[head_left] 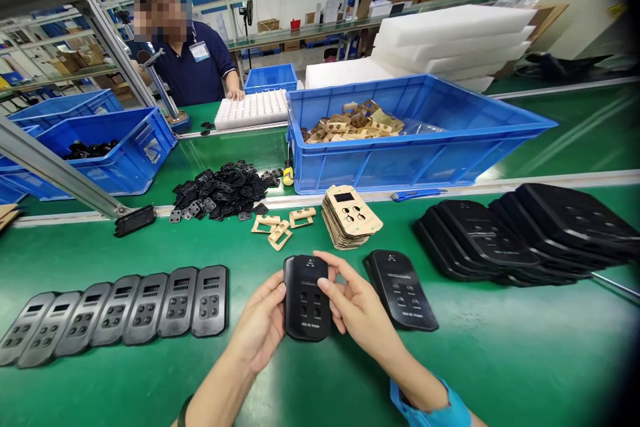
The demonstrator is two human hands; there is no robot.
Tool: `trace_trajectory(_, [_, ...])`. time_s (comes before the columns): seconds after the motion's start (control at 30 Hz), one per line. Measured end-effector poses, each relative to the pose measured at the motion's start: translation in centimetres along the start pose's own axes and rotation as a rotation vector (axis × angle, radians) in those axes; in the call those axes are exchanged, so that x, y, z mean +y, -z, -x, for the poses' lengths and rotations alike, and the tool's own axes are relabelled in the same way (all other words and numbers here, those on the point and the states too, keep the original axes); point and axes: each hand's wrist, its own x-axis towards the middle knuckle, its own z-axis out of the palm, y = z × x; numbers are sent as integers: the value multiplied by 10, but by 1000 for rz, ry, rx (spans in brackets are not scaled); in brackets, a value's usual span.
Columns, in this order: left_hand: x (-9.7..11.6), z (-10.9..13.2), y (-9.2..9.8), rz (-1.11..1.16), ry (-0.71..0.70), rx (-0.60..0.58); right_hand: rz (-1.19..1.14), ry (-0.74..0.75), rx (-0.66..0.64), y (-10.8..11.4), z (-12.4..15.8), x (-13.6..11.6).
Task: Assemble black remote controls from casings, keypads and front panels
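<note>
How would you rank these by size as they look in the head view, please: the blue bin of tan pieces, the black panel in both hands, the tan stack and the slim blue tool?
1. Blue bin
2. Black panel and tan stack, unranked: fairly alike, and the panel is nearer the camera
3. Blue tool

Left fingers (273, 297) curled, right fingers (341, 265) bent, both forearms (220, 377) angled inward
</note>
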Motion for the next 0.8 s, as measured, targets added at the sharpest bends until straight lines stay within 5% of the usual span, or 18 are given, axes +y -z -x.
trace_trajectory(0.8, [-2, 2, -2, -11, -10, -23, 4, -19, 2, -3, 0, 3])
